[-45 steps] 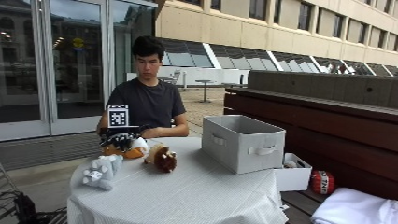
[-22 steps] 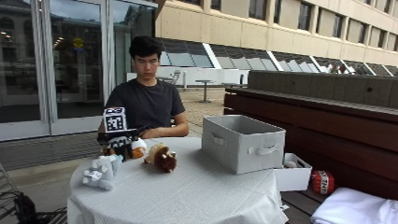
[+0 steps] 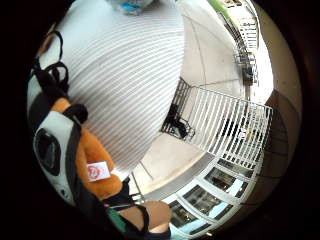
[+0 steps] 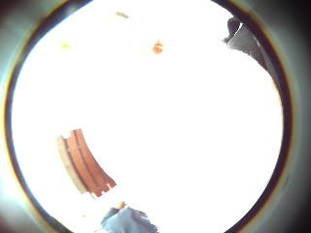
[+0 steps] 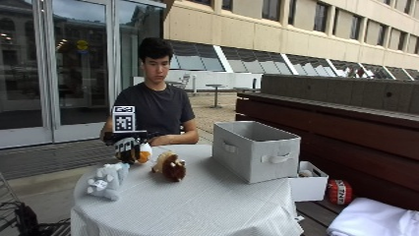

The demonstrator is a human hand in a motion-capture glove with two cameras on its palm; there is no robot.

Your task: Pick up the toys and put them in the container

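In the outside view my gloved right hand [image 5: 126, 141] grips an orange, white and black plush toy [image 5: 135, 153] at the back left of the round table [image 5: 196, 206], low over the cloth. The little finger side palm view shows the same toy [image 3: 92, 162] close against the palm, with a red and white tag on it. A brown plush toy [image 5: 171, 166] lies on the cloth just right of my hand. Nearer the front left edge lies a white plush toy [image 5: 106, 180]. The grey fabric container [image 5: 255, 150] stands open at the table's right side.
A striped white tablecloth [image 3: 130, 75] covers the table. The person's bare left forearm [image 5: 180, 139] rests at the table's back edge. A wooden bench [image 5: 327, 128] runs along the right, with a small white box [image 5: 309, 184] and a red ball [image 5: 338, 191] beside the table.
My hand has shifted only slightly at the back left of the table and now holds the orange toy a little higher. The other toys and the container have not moved.
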